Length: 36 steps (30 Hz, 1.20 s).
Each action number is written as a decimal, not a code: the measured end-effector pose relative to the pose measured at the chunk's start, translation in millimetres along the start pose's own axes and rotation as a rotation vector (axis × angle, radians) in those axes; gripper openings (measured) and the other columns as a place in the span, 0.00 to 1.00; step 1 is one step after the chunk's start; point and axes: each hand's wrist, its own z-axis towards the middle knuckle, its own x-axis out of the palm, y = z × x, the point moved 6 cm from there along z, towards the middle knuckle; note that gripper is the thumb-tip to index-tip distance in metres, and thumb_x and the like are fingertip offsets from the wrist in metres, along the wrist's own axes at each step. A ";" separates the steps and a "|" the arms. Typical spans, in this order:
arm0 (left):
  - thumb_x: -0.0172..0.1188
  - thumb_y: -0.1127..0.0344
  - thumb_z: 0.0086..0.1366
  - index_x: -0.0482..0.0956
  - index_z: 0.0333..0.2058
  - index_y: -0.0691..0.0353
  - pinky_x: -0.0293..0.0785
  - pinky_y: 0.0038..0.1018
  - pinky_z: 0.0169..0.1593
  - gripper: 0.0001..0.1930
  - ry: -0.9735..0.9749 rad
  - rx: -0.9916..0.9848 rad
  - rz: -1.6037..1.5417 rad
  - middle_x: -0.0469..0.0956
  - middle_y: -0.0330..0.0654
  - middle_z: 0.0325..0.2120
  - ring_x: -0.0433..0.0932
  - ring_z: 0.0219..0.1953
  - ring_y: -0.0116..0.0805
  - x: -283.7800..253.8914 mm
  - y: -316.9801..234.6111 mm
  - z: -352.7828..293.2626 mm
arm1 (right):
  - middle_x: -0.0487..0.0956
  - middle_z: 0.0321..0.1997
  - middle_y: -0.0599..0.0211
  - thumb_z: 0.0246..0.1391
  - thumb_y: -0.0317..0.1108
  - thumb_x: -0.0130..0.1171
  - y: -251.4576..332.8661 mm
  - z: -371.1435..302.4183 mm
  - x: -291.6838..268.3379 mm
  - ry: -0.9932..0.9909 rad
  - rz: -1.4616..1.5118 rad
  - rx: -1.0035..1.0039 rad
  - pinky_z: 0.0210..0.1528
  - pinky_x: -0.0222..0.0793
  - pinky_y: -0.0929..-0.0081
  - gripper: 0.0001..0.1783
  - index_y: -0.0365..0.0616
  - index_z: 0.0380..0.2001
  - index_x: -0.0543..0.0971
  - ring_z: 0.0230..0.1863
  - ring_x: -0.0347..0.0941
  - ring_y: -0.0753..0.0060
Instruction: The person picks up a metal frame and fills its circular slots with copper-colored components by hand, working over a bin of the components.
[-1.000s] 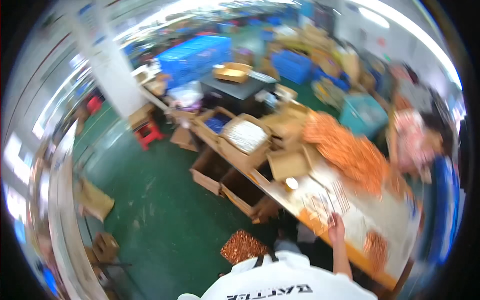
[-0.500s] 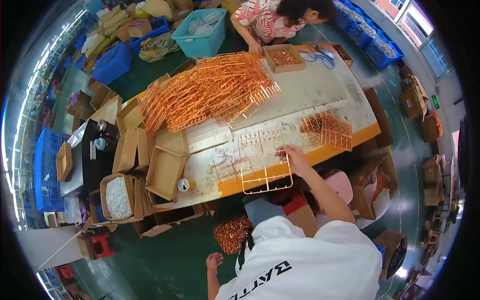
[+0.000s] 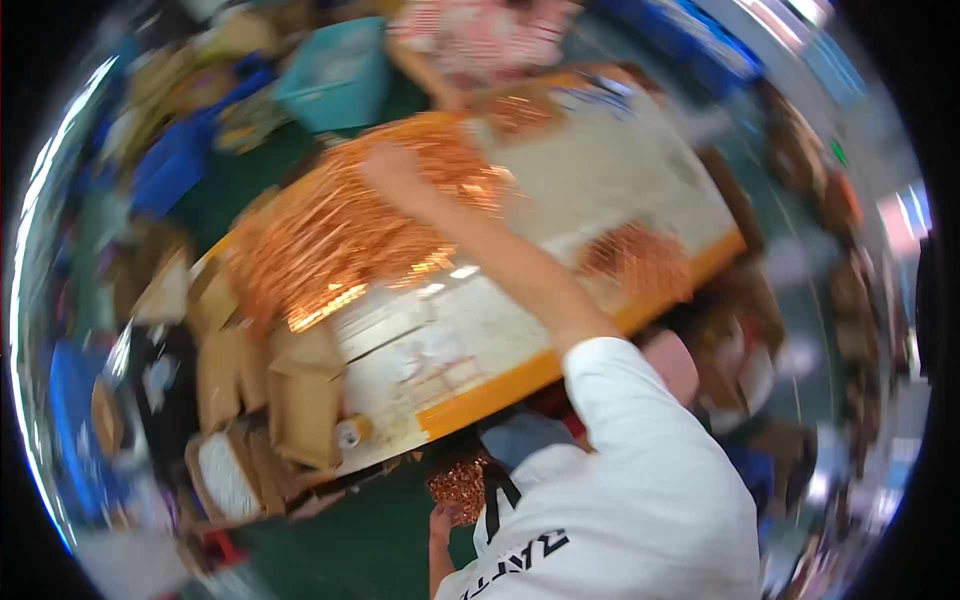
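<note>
My right hand (image 3: pixel 392 172) reaches far across the table onto a large heap of copper-coloured plastic sprue frames (image 3: pixel 330 225). Motion smears its fingers, so I cannot tell whether they grip a frame. Low at the left of my body, my left hand (image 3: pixel 440 525) is beside a box of small copper-coloured pieces (image 3: pixel 460 488); its fingers are too blurred to read. A smaller stack of sprue frames (image 3: pixel 635 260) lies near the table's right front edge. Pale, blurred frame pieces (image 3: pixel 437 368) rest near the front middle.
The pale table (image 3: pixel 640 150) has an orange-yellow edge. A co-worker in a red-and-white top (image 3: pixel 485 40) stands across it, near a box of copper pieces (image 3: pixel 520 115). Cardboard boxes (image 3: pixel 305 410) and a can (image 3: pixel 352 432) sit at the left end. A teal tub (image 3: pixel 335 75) stands behind.
My right hand has gone from the front edge, where it held a sprue frame, to the far heap; that frame no longer shows in it. My left hand is now beside the box.
</note>
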 end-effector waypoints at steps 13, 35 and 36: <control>0.43 0.65 0.63 0.73 0.38 0.64 0.76 0.30 0.30 0.12 0.139 0.250 0.683 0.78 0.45 0.32 0.78 0.29 0.35 -59.1 37.4 -26.4 | 0.54 0.60 0.42 0.48 0.51 0.56 -258.0 -423.3 -161.1 0.573 -0.580 1.042 0.57 0.51 0.44 0.40 0.40 0.58 0.55 0.62 0.48 0.38; 0.48 0.57 0.64 0.71 0.42 0.64 0.72 0.26 0.41 0.16 -0.167 0.644 -0.216 0.76 0.44 0.37 0.75 0.39 0.32 -6.2 -105.6 -107.4 | 0.69 0.29 0.52 0.31 0.30 0.56 -117.2 -338.3 -287.6 0.050 -0.309 0.326 0.35 0.59 0.56 0.18 0.39 0.32 0.68 0.34 0.65 0.48; 0.47 0.55 0.65 0.69 0.45 0.64 0.72 0.28 0.44 0.18 -0.110 0.651 -0.405 0.74 0.46 0.39 0.75 0.42 0.35 6.3 -115.5 -117.4 | 0.68 0.25 0.52 0.29 0.29 0.55 -74.0 -332.6 -282.6 0.071 -0.152 0.186 0.32 0.58 0.56 0.15 0.39 0.27 0.69 0.30 0.64 0.48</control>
